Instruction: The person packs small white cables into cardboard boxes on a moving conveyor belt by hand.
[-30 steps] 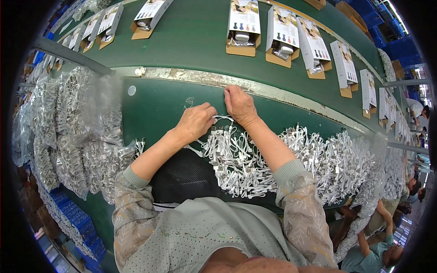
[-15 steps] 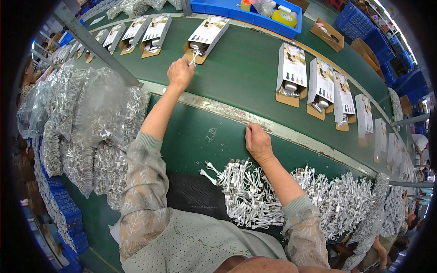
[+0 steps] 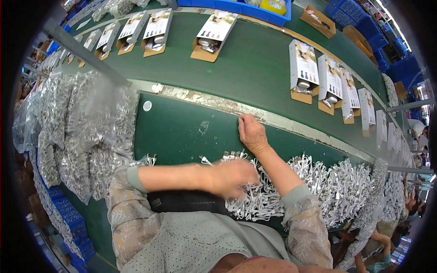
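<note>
My left hand (image 3: 234,177) is smeared by motion over the near pile of white bundled cables (image 3: 259,204); its fingers do not show clearly. My right hand (image 3: 252,133) is closed in a loose fist on the green tabletop (image 3: 177,145), beside the worn metal rail (image 3: 205,98). No cable sticks out of that fist. Beyond the rail, an open white carton (image 3: 217,27) lies on the green conveyor belt (image 3: 255,59). Its brown flap faces me, and silvery and white items show inside.
More open cartons (image 3: 157,25) lie on the belt to the left, and another row (image 3: 304,63) on the right. Bagged cables (image 3: 77,132) are heaped at my left beside a grey post (image 3: 86,52). A blue tray (image 3: 246,10) stands behind the belt.
My left hand has left the carton's opening on the belt and come back over the cable pile. My right hand stays closed near the rail. The view has shifted slightly.
</note>
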